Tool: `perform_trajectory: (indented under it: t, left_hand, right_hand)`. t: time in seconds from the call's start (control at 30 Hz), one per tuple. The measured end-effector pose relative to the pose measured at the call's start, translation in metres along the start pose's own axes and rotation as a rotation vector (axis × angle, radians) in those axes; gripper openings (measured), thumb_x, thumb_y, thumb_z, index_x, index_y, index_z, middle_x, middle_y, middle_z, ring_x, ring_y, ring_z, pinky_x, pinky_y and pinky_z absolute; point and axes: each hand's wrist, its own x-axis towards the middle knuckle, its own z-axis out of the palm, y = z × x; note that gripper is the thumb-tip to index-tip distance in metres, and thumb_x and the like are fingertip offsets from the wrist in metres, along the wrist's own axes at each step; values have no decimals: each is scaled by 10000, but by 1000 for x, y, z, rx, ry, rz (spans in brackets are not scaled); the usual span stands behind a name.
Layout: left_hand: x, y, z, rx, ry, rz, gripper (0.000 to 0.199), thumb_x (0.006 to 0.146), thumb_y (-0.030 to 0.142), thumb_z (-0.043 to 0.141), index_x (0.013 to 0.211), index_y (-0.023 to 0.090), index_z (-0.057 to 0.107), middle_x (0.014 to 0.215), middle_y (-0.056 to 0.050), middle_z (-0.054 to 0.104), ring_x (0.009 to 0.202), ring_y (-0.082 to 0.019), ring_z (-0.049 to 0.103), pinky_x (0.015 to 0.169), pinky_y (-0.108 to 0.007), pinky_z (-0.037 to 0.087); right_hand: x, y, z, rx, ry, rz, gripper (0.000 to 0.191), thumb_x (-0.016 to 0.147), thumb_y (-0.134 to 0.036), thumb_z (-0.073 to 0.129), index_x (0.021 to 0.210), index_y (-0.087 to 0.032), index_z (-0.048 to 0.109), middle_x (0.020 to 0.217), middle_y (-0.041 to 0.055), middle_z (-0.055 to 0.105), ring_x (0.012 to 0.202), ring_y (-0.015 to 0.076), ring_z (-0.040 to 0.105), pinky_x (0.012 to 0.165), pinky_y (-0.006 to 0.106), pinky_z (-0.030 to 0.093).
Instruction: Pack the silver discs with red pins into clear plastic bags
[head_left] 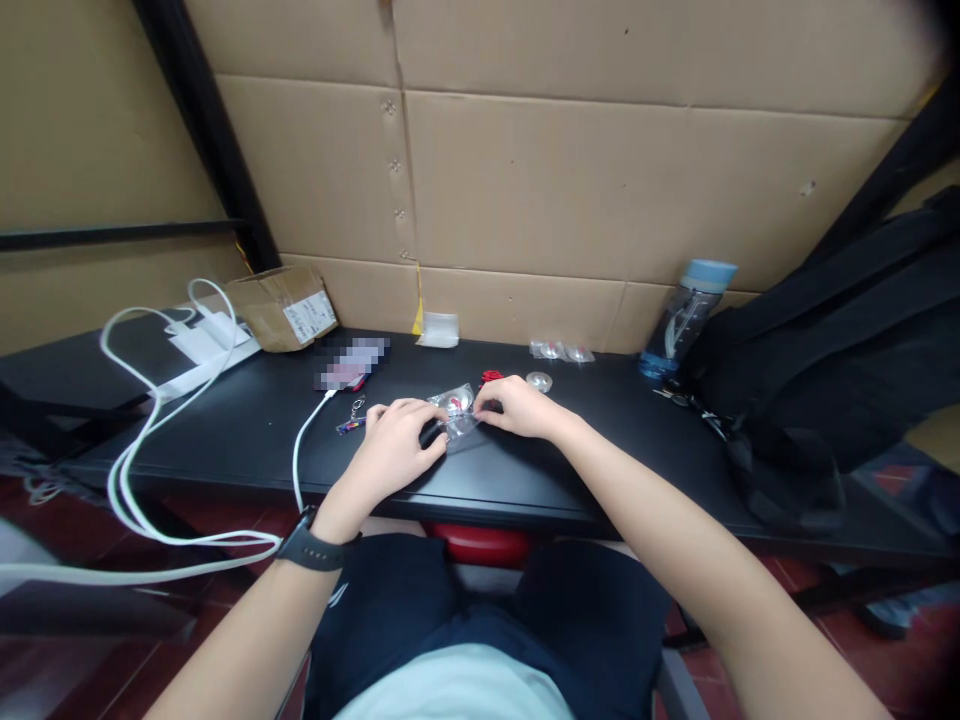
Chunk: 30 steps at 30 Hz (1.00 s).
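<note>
A clear, crinkled plastic packet point(463, 425) is gleaming on the desk point(517, 480), a round, red-marked piece point(458, 402) showing through!

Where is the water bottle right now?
In the head view, the water bottle stands toward the right of the black table, in front of the cardboard wall and just left of the black bag.

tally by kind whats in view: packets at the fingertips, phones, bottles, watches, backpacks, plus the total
Packets at the fingertips: 1
Phones: 1
Bottles: 1
Watches: 1
Backpacks: 1
Total: 5
</note>
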Motion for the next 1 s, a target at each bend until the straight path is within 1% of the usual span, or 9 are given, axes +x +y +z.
perform_trajectory:
  t: [0.17, 0.3, 0.4, 0.47, 0.57, 0.63, 0.77, 0.9, 1.0]
  left_hand:
    - [1, 1, -3, -30, 39, -19, 183, 869, 393, 610, 939, 285, 739, 1184, -35, 737, 1175, -309, 593, 1007, -497, 321]
    - [4, 0, -8, -78, 61, -116, 337, 947, 396, 498, 774, 254, 749, 1118, -31, 751, 1106, -283, 613, 963, -476, 357]
    - [5, -1, -7, -72, 41, -184, 371, 940, 381, 493, 686, 244, 726, 1082, -32, 749, 1062, -286, 615, 947, -480, 366]
    - [3, -1, -4, 1, 71, -198, 319, 915, 378, 534, 680, 231, 692, 1038, -52, 740, 1050, -304, 602, 955, -504, 348]
    - [1, 0, 2, 116, 144, -164, 173, 892, 354, 579, 797, 226, 646, 1012, -81, 714, 1055, -318, 582, 945, -499, 338]
    - [0, 1, 3, 126, 154, -102, 115, 918, 311, 546, 913, 234, 631, 1070, -88, 707, 1105, -312, 574, 944, -476, 331]
    - [-1, 3, 2, 32, 71, -3, 221, 998, 299, 429, 1134, 275, 601, 1185, -66, 717, 1201, -281, 572, 972, -466, 288]
    - [-1, 0, 1, -30, 24, -34, 435, 922, 315, 532, 1352, 298, 468, 1197, -60, 738, 1194, -287, 597, 997, -474, 266]
    - [0, -2, -1, -49, 64, -71, 462, 913, 256, 508, 1369, 286, 437, 1150, -61, 765, 1145, -276, 643, 1017, -473, 263]
  right_hand:
    - [-3, -3, -5, 127, 9, 95, 66, 875, -212, 709, 880, -184, 768, 837, 29, 760, 740, 156, 673, 736, 258, 474]
    - [-1, 0, -2, 208, 60, 105, 101, 895, -231, 694, 827, -175, 742, 866, 33, 738, 797, 156, 663, 775, 266, 471]
    - [1, -1, 4, 174, 116, 97, 158, 898, -217, 682, 748, -168, 693, 903, 49, 700, 861, 169, 647, 823, 286, 469]
    - [2, -4, 7, 90, 156, 108, 87, 861, -231, 722, 808, -173, 684, 952, 58, 670, 891, 187, 627, 832, 305, 470]
    - [2, -10, 6, 13, 183, 63, 210, 833, -230, 747, 1028, -195, 677, 1096, 76, 650, 990, 217, 604, 884, 339, 471]
    - [2, -13, 5, 1, 127, -19, 222, 861, -200, 708, 1081, -214, 683, 1167, 77, 665, 1062, 227, 598, 955, 364, 448]
    - [1, -17, 6, -42, -7, -65, 269, 861, -173, 690, 1124, -230, 699, 1181, 75, 715, 1119, 258, 603, 994, 418, 402]
    - [1, -16, 11, -35, -7, 40, 371, 887, -133, 655, 1243, -237, 651, 1159, 89, 741, 1121, 263, 618, 978, 435, 389]
    - [1, -15, 9, 103, 15, 92, 402, 910, -163, 657, 1301, -238, 606, 1112, 67, 762, 1078, 228, 663, 974, 402, 410]
